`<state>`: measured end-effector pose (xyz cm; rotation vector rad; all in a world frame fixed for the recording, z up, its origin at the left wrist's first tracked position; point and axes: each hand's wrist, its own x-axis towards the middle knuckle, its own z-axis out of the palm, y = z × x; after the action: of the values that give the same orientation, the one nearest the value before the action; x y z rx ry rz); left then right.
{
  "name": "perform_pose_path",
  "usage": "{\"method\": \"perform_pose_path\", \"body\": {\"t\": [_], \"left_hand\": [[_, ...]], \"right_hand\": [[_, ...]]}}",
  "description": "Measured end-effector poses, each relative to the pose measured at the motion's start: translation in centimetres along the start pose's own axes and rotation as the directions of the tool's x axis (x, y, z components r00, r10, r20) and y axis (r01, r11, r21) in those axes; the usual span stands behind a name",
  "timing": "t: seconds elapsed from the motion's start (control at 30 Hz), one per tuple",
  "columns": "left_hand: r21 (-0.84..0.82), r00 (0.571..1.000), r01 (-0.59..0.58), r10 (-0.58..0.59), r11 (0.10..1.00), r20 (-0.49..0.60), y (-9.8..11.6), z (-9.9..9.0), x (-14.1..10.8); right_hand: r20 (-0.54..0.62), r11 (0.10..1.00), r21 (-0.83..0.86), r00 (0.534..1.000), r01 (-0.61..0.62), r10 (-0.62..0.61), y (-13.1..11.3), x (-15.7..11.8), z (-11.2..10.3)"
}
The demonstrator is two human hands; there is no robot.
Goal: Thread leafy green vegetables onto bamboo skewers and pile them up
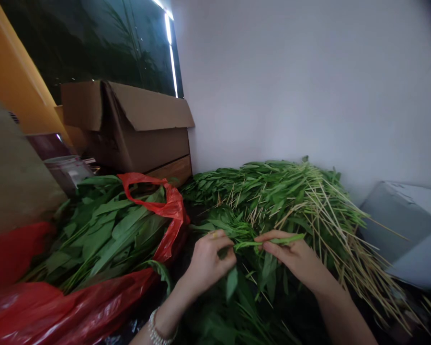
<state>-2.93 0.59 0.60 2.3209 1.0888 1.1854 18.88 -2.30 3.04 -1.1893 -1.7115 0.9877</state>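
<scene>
Evidently the work in hand is the handling of a single leafy stem, judging by how both hands meet over the greens. Largest comes the pale wall (309, 86), with a long heap of leafy stalks (273, 187) at its foot, the bare straw-coloured ends fanning out to the right. To the left, a red plastic bag (111, 302) gapes around broad green leaves (104, 235), and behind it sits a cardboard box (158, 148), flaps folded out. Darker loose greens (237, 306) lie below the hands.

The right hand (290, 256) pinches a bright green stem (290, 239) between thumb and fingers; it lies nearly level, in front of the heap. The left hand (211, 254) is curled, thumb and fingers drawn together at the stem's left end; whether they grip it, I cannot tell. Probably the next move calls for a steady right-hand pinch and light, precise left fingertips, since so slender a stem could bruise or snap.
</scene>
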Motion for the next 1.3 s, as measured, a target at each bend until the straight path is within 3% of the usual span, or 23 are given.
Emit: {"method": "perform_pose_path", "body": {"t": [0.07,0.17,0.2,0.27,0.37,0.43,0.53,0.63,0.73,0.9,1.1,1.2,1.3], "left_hand": [[-0.240,0.981,0.167,-0.185,0.956,-0.053,-0.7,0.4,0.2],[-0.578,0.868,0.408,-0.496,0.707,0.007,-2.1,0.2,0.7],[-0.658,0.822,0.437,-0.570,0.613,0.015,-2.6,0.0,0.9],[-0.773,0.776,0.393,-0.631,0.498,-0.013,-3.4,-0.6,1.3],[-0.827,0.837,0.353,-0.543,0.437,0.070,-3.6,-1.6,2.0],[-0.820,0.882,0.335,-0.461,0.464,0.099,-2.9,-2.3,2.4],[-0.705,0.919,0.318,-0.388,0.634,0.065,-1.0,-3.1,2.6],[-0.466,0.961,0.251,-0.277,0.849,0.013,0.7,-3.0,2.3],[-0.155,0.989,0.142,-0.132,0.978,0.071,1.6,-1.8,1.5],[0.158,0.994,-0.053,0.037,0.986,0.100,1.4,0.4,0.3],[0.377,0.965,-0.245,0.186,0.893,0.185,1.0,0.8,0.1],[0.363,0.965,-0.253,0.206,0.897,0.165,0.4,0.8,0.1],[0.177,0.988,-0.152,0.142,0.972,0.068,-0.4,0.9,0.3]], "right_hand": [[-0.007,1.000,0.024,1.000,0.016,-0.015,-0.1,0.2,0.4],[-0.063,1.000,0.022,0.998,0.002,0.000,-0.1,0.2,0.4],[-0.094,1.000,0.011,0.996,0.001,0.000,-0.1,0.2,0.2],[-0.144,1.000,-0.021,0.989,0.013,-0.016,-0.1,0.0,-0.3],[-0.166,0.999,-0.046,0.986,0.011,-0.019,-0.2,-0.1,-0.8],[-0.164,0.999,-0.043,0.986,-0.002,-0.005,-0.4,-0.1,-0.8],[-0.158,0.999,-0.040,0.987,-0.016,0.009,-0.3,0.0,-0.4],[-0.186,0.997,-0.017,0.980,-0.080,0.076,0.0,0.1,0.0],[-0.214,0.992,0.004,0.969,-0.124,0.122,0.3,0.1,0.4],[-0.234,0.989,-0.030,0.963,-0.147,0.136,-0.3,0.1,1.0],[-0.253,0.990,0.075,0.958,-0.120,0.135,0.1,0.4,0.8],[-0.241,0.986,0.147,0.964,-0.080,0.114,0.4,0.4,0.5],[-0.183,0.986,0.166,0.981,-0.030,0.061,0.3,0.3,0.6]]}}
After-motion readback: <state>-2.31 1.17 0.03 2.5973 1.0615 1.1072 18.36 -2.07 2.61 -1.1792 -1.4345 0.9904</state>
